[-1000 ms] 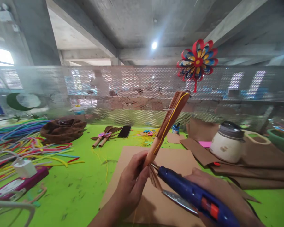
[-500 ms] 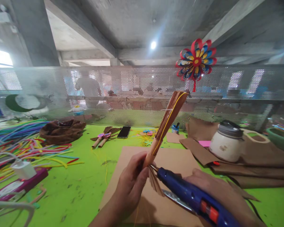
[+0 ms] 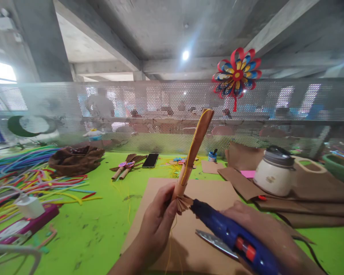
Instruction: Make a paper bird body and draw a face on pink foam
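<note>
Brown paper bundle (image 3: pixel 191 158) beside glue gun (image 3: pixel 224 228)

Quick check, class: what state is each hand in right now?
Left hand: closed, holding the pleated brown paper bundle near its lower end.
Right hand: closed, holding the blue glue gun.

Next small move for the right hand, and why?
Probably ease the blue glue gun back slightly with the right hand. Its front end sits right by the small pleated paper fan, and the metal tip is hidden, so where it points can't be checked. The left hand holds the rolled paper handle, so backing off looks low-risk.
</note>
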Action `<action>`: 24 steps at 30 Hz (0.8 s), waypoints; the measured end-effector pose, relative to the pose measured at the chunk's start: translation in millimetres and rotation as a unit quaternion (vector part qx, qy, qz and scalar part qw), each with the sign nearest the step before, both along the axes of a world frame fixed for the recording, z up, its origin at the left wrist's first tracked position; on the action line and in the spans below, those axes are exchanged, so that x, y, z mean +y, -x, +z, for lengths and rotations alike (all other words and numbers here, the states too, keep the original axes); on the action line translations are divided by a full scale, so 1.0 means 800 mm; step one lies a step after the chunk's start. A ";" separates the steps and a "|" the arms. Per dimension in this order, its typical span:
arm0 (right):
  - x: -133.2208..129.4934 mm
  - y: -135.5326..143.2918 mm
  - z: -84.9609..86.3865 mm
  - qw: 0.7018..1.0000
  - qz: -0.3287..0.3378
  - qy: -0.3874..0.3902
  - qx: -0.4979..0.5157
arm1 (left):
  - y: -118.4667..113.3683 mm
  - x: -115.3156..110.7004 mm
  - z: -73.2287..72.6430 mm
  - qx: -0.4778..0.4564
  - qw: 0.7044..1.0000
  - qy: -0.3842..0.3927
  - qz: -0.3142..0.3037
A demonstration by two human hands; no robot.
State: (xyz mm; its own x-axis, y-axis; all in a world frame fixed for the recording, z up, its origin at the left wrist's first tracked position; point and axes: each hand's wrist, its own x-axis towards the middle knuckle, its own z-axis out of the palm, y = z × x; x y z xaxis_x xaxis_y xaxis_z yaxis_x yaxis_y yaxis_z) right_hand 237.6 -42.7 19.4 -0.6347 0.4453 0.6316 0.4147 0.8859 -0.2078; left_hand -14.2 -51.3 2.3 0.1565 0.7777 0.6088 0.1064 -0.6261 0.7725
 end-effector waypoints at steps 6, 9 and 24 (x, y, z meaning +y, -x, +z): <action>0.014 0.003 0.006 0.993 -0.107 0.031 0.044 | -0.002 0.001 0.008 -0.047 0.998 -0.017 -0.029; 0.058 -0.015 -0.014 0.986 -0.159 -0.001 0.042 | -0.004 0.002 0.014 -0.059 0.998 -0.016 -0.026; 0.179 -0.029 -0.082 0.973 -0.210 0.054 -0.080 | -0.006 0.013 0.015 -0.109 0.994 0.029 0.006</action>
State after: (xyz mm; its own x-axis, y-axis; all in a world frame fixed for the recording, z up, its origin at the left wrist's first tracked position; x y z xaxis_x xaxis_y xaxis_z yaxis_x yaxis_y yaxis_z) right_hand 260.7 100.3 -46.6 -0.4686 0.7449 0.4750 0.7701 0.6078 -0.1935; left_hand -9.3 -41.1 14.6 0.0165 0.8141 0.5805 -0.0595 -0.5788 0.8133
